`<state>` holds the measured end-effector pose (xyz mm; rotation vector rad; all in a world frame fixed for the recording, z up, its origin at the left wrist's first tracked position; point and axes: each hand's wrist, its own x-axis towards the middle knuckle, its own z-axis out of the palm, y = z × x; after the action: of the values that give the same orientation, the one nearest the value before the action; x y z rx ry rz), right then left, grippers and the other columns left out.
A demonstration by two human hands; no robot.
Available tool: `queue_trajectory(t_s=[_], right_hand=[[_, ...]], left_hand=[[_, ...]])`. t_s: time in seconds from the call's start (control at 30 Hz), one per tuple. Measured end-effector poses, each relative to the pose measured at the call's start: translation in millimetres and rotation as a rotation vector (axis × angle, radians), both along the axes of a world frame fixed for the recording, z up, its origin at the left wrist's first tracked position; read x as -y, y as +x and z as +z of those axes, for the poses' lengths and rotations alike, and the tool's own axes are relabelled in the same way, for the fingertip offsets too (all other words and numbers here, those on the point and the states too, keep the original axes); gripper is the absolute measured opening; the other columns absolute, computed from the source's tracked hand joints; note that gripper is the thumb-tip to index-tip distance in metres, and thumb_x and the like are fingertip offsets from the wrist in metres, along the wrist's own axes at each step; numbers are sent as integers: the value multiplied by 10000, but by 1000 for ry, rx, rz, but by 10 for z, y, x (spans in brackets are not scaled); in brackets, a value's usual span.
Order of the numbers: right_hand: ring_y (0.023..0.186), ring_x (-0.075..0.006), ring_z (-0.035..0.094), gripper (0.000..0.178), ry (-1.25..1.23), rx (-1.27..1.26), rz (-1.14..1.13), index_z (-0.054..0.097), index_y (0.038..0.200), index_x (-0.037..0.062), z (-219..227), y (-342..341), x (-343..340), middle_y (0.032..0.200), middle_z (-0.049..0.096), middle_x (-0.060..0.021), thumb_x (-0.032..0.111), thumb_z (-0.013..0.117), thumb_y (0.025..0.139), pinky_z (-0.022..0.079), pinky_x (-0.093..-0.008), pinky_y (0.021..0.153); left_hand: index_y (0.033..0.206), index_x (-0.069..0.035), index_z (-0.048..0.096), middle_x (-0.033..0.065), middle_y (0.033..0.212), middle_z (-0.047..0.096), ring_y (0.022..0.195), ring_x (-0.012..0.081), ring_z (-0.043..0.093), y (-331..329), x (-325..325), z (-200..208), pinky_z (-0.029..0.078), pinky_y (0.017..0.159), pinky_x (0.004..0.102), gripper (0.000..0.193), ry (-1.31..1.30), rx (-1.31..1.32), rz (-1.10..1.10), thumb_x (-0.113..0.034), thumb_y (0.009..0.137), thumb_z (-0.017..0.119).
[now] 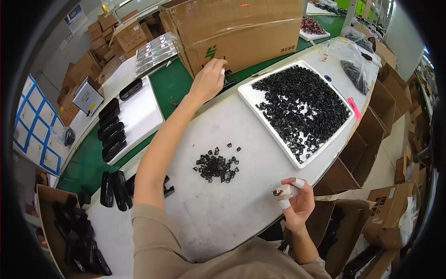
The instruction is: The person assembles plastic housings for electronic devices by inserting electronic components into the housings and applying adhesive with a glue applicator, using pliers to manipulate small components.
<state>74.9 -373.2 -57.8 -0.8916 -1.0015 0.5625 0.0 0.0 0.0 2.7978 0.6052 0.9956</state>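
Black item (228,84) half-hidden, long axis unclear, left hand (210,80) curled beside, right hand (299,204) bent, both grips unclear

On my remote feed, the tray (260,97) looks smooth; parts (302,90) inside it, plastic; table (213,121) under it, matt; carton (251,39) behind it, cardboard under glossy tape (241,26).
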Motion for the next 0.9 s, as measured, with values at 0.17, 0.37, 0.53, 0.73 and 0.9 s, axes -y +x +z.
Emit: queue_trajectory(t_s=[0.17,0.37,0.53,0.73,0.9], right_hand=[[998,-211,501,487,6,8,0,403,1217,-8,31,-18,-13,1140,475,-175,-88,570,766,419,-327,868],[997,-207,501,474,-11,-17,-1,416,1205,-11,45,-42,-5,1131,478,-168,-90,570,763,421,-323,866],[1001,-206,500,477,-9,-14,1,417,1204,-12,40,-30,-3,1134,478,-167,-93,571,761,421,-323,867],[1007,-212,504,486,16,-7,1,415,1203,-10,26,-26,-9,1135,479,-169,-101,575,754,422,-324,870],[1009,-216,506,495,-4,-6,10,412,1200,-7,31,-28,-8,1132,479,-170,-110,579,745,423,-327,873]], left_hand=[[1032,24,501,165,992,541,965,322,544,-308,167,-12,476,792,406,402,99,-196,237,-279,789,606],[957,48,505,167,1001,489,935,318,550,-324,218,-123,501,733,415,479,-68,-285,381,-337,724,666],[1080,7,507,138,1046,471,944,335,548,-254,229,-138,503,743,400,512,-71,-203,420,-265,691,698],[995,-57,464,73,1000,465,908,234,521,-196,195,-186,529,589,346,493,415,-373,464,-225,626,745],[950,-93,489,44,918,438,837,186,481,-208,51,-222,463,593,331,450,606,-422,485,-305,633,728]])
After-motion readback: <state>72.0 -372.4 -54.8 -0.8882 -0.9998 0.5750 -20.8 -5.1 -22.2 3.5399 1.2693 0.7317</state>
